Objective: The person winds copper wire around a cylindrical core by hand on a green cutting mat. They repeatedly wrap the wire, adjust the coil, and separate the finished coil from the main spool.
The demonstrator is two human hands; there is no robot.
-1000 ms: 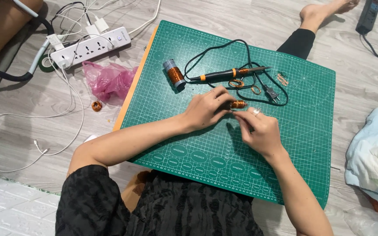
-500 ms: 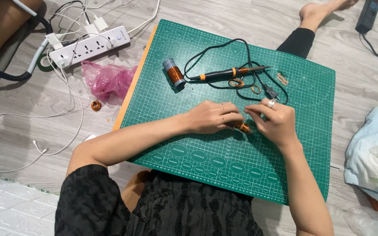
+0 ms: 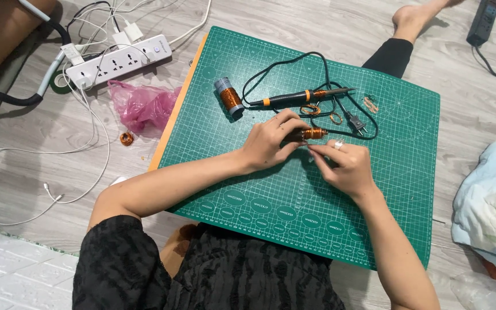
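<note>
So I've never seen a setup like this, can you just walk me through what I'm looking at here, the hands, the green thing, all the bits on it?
This is one view from a camera worn on a person's head, looking down at their own two bare hands; there is no machine. The person sits on the floor at a green cutting mat. The left hand holds a small copper wire coil, and the right hand pinches at it just beside; whether a loose wire end runs between them is too fine to tell. Further back on the mat lie a soldering iron with its black cord, a spool of copper wire and a few small wire rings. Off the mat to the left are a white power strip and a pink plastic bag.
</note>
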